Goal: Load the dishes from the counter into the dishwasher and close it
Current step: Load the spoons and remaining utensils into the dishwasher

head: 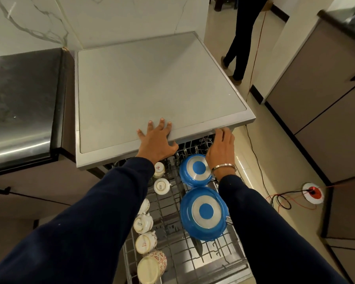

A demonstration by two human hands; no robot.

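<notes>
The dishwasher's wire rack (195, 257) is pulled out below me. Two blue pans lie upside down in it, one farther back (195, 171) and one nearer (205, 214). A row of several cream cups (145, 223) lines its left side. A dark knife (198, 245) lies on the wires. My left hand (157, 141) rests flat, fingers spread, on the grey dishwasher top (152, 89) at its front edge. My right hand (220, 148) reaches in under that front edge, fingers curled above the back of the rack; its fingertips are partly hidden.
A dark steel counter (21, 103) adjoins on the left. Another person's legs (242, 42) stand on the tiled floor behind. Orange and black cables run along the floor to a red-and-white socket (314, 194). Beige cabinets (320, 111) line the right side.
</notes>
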